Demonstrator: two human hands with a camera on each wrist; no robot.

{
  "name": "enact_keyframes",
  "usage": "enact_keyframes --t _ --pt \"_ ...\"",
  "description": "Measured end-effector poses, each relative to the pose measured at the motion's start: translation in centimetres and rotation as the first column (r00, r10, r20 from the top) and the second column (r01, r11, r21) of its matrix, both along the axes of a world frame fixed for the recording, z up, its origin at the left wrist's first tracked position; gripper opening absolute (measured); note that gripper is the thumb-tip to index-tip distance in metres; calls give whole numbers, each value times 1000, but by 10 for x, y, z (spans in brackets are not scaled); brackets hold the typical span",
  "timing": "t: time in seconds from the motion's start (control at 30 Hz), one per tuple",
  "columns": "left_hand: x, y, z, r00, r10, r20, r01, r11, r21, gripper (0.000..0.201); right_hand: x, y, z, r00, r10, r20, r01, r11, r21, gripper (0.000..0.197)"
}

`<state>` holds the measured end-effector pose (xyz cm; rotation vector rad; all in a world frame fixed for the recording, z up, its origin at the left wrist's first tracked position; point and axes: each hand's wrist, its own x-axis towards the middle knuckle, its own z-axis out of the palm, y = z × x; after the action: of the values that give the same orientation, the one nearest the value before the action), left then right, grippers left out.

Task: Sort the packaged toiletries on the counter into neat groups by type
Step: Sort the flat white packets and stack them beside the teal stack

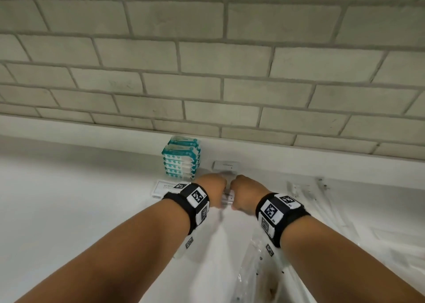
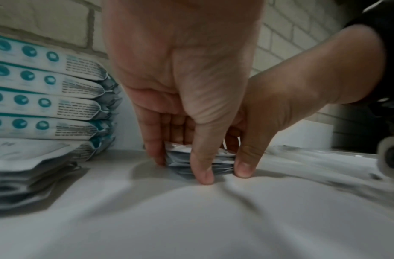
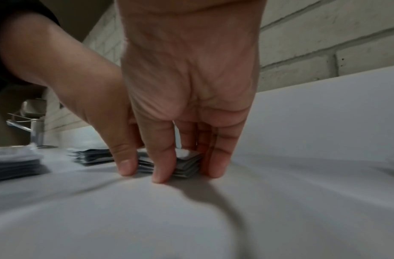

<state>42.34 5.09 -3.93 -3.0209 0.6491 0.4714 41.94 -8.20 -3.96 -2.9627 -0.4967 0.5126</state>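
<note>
A small stack of white sachets (image 1: 228,197) lies on the white counter (image 1: 69,210) near the wall. My left hand (image 1: 215,187) and right hand (image 1: 243,192) pinch it from either side, thumbs in front and fingers behind. In the left wrist view the left hand (image 2: 180,168) clamps the sachet stack (image 2: 222,163). The right wrist view shows the right hand (image 3: 188,172) round the same stack (image 3: 187,164). A tall stack of teal-and-white wipe packs (image 1: 181,158) stands against the wall to the left. A flat pile of shampoo sachets (image 1: 164,189) lies beside my left wrist.
One white packet (image 1: 226,164) leans on the wall ledge behind my hands. Clear crumpled plastic (image 1: 264,268) lies on the counter under my right forearm and to its right. A chrome tap (image 3: 36,129) stands far off to the left. A brick wall (image 1: 207,73) closes the back.
</note>
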Motion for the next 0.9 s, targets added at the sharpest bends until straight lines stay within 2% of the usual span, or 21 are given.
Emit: enact_keyframes --t 0.23,0.6,0.7,0.8,0.9 --pt "40 0 2 999 37 17 -37 999 15 46 40 3 -2 1000 -4 22 4 1000 -16 38" --pt "48 6 -5 996 21 81 -20 1000 -4 42 48 1 -8 999 -35 23 34 999 29 39" --pt "49 6 -5 994 13 113 -14 1000 10 41 47 1 -10 996 -78 36 74 993 94 53" --pt "47 10 -6 990 45 137 -42 999 -23 55 43 0 -11 990 -129 48 119 978 174 78" --pt "39 16 -3 975 131 179 -114 988 -100 67 38 -3 -4 982 -189 29 178 958 223 80"
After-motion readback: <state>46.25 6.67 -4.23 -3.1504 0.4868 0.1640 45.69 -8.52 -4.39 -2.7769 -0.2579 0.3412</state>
